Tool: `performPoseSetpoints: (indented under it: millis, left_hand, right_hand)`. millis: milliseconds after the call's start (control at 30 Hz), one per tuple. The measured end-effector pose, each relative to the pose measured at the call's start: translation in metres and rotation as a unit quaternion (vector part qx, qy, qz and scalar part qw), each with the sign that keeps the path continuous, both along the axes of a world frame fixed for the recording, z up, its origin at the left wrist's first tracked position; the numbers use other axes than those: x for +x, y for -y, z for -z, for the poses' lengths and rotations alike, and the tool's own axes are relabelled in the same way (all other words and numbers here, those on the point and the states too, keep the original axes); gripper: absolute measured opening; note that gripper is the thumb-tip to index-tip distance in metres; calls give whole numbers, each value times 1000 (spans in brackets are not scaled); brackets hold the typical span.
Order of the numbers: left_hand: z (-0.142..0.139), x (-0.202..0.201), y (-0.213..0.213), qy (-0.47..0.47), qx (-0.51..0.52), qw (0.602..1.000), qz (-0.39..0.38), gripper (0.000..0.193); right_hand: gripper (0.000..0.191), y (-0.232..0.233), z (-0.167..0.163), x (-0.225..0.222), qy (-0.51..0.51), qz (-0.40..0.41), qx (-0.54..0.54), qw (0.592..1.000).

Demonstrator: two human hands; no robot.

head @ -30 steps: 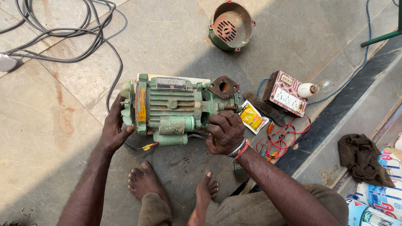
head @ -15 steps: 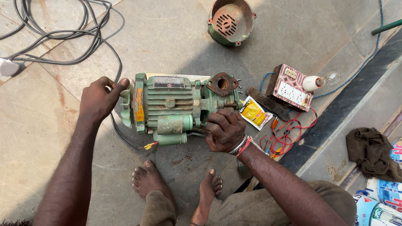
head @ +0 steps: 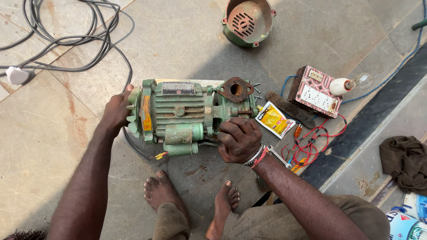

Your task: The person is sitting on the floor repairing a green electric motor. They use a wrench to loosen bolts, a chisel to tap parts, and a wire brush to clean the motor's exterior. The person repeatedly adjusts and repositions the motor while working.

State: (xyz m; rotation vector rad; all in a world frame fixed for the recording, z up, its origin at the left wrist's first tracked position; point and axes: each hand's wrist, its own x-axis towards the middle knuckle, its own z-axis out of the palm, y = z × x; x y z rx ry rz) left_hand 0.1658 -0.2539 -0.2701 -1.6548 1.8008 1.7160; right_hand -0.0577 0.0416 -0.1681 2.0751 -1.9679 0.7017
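A green electric pump motor (head: 182, 116) lies on its side on the stone floor. My left hand (head: 116, 111) grips the pale green fan at its left end. My right hand (head: 239, 139) is closed around the pump housing at the right end, just below the rusty round flange (head: 235, 89). A short wire with a yellow tip (head: 159, 155) sticks out under the motor. My bare feet (head: 191, 195) rest on the floor just in front of it.
A rusty fan cover (head: 247, 20) lies at the top. A switch board with a bulb (head: 316, 90), red wires (head: 316, 138), a yellow sachet (head: 273, 119), a wire brush, screws and a spanner (head: 279, 156) lie to the right. Black cable (head: 71, 31) coils top left. A dark rag (head: 404, 160) lies far right.
My left hand has moved from the motor's lower left side up onto the fan at its end. My right hand has stayed on the pump end.
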Motion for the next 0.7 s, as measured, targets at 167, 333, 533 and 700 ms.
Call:
performPoseSetpoints:
  millis: [167, 333, 533, 700]
  left_hand:
    - [-25, -8, -2, -23, -217, 976, 21, 54]
    - [-83, 7, -82, -227, -451, 863, -22, 33]
    - [-108, -10, -107, -178, -438, 859, 195, 69]
    - [-109, -19, -100, -190, -413, 866, 210, 59]
  right_hand:
    - [32, 3, -9, -4, 11, 8, 9, 1000]
    - [53, 25, -30, 7, 35, 98, 109, 989]
    - [59, 55, -38, 38, 47, 134, 187, 972]
    - [54, 52, -36, 33, 76, 117, 156, 978]
